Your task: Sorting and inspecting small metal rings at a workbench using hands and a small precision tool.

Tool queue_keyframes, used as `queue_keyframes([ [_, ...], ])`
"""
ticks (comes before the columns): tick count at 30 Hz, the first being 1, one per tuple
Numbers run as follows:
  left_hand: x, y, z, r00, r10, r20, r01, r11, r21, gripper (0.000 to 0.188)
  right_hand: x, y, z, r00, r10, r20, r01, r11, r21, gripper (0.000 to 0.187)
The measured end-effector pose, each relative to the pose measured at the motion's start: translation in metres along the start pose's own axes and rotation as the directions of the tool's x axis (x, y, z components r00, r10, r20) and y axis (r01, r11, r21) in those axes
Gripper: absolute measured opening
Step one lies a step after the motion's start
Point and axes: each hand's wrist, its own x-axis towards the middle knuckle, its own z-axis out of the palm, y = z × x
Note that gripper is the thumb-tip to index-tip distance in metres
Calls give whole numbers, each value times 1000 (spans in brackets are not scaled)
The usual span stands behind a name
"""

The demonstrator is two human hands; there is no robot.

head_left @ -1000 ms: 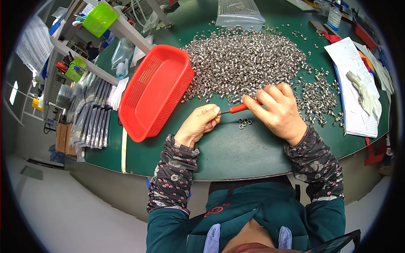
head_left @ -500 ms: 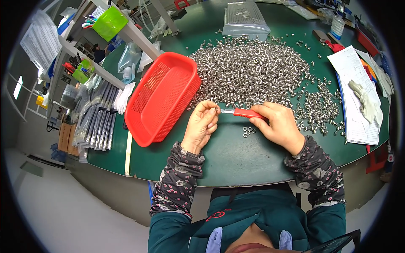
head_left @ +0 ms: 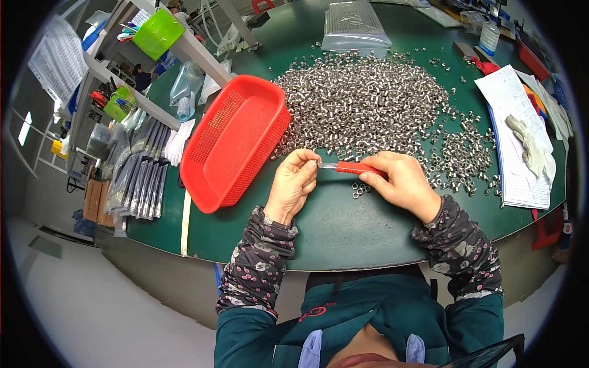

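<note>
My right hand [head_left: 402, 184] is closed round the red handle of a utility knife [head_left: 356, 167], whose short metal blade points left. Its tip meets the fingertips of my left hand [head_left: 293, 184], which pinch a small metal ring, mostly covered by the fingers. Just beyond both hands spreads a large heap of small shiny metal rings [head_left: 362, 101]. A few loose rings [head_left: 360, 191] lie on the green table below the knife. To the left of my left hand stands a red perforated plastic basket [head_left: 215, 147], with nothing seen inside.
Bagged dark parts [head_left: 138, 172] and white gloves [head_left: 179, 142] lie at the left, under a shelf frame with green bins [head_left: 158, 34]. Papers [head_left: 515, 122] with a work glove [head_left: 529, 147] are at the right. A clear plastic-wrapped stack [head_left: 356, 27] sits behind the heap.
The knife and my right hand have shifted slightly left, bringing the blade closer into my left fingertips. My left hand stays almost in place, still pinching.
</note>
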Motion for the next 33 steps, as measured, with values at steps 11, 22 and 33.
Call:
queue_keyframes([
  [11, 3, -1, -7, 998, -57, 7, 58, 997, -49, 12, 2, -2, -1, 979, -158, -126, 134, 974, -182, 20],
  [22, 0, -2, -5, 995, -92, 32, 95, 989, -116, 13, 5, 1, -15, 868, -214, -447, 136, 970, -201, 21],
  [33, -3, 79, 24, 954, 128, -271, -49, 959, 281, 16, 11, 11, -22, 846, -163, -508, 99, 983, -152, 19],
])
